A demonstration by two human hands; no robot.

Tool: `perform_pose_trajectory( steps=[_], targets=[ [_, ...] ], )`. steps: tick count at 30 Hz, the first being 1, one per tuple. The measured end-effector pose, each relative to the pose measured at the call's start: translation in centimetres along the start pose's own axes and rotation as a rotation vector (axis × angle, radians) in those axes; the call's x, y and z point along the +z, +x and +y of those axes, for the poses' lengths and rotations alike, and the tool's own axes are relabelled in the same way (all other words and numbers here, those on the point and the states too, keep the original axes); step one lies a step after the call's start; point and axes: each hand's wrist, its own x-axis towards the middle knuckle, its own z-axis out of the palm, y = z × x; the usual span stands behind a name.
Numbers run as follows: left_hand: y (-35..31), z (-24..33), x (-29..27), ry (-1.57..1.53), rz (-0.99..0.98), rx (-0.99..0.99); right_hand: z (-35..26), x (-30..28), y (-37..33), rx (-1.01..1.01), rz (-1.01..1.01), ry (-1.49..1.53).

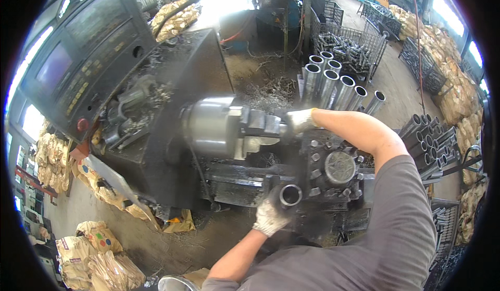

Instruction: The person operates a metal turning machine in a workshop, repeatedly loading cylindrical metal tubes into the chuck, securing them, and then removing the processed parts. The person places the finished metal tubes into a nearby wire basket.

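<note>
Two gloved hands show in my feed: the left hand [272, 215] is wrapped around a dark tube [290, 203], whose open end stands just beyond its fingers. Farther out and to its right, the right hand [301, 120] reaches to the outer end of a steel chuck [211, 127] on its left; I cannot tell whether its hidden fingers grip anything. If the chuck turned, it could snag that hand, I judge; a loose left grip could knock the tube against the turret [340, 167] on its right.
</note>
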Motion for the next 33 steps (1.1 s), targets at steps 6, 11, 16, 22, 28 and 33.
perform_pose_trajectory(
  steps=[6, 11, 16, 22, 28, 33],
  targets=[
    [-0.3, 1.7, -3.9, -0.103, -0.136, 0.016, 3.1, 0.6, -4.0, 0.051, 0.280, -0.611],
    [-5.4, -1.1, -11.1, -0.058, 0.074, 0.141, -1.8, -0.8, -12.4, 0.278, 0.513, -0.838],
    [-5.6, 0.1, -12.8, -0.435, -0.135, 0.012, -9.0, 4.1, -20.9, 0.145, 1.050, -1.004],
    [-6.0, 4.3, -8.1, -1.441, -0.004, -0.234, -21.1, 21.7, -22.1, -0.024, 0.949, -0.293],
    [-7.5, 0.8, -5.1, -1.199, 0.097, -0.925, -13.4, 31.3, -16.7, 0.441, 0.203, 0.318],
    [-10.8, -4.8, -3.0, -1.599, 0.055, -0.905, -7.0, 35.4, -15.5, 0.174, 0.182, 0.852]
  ],
)
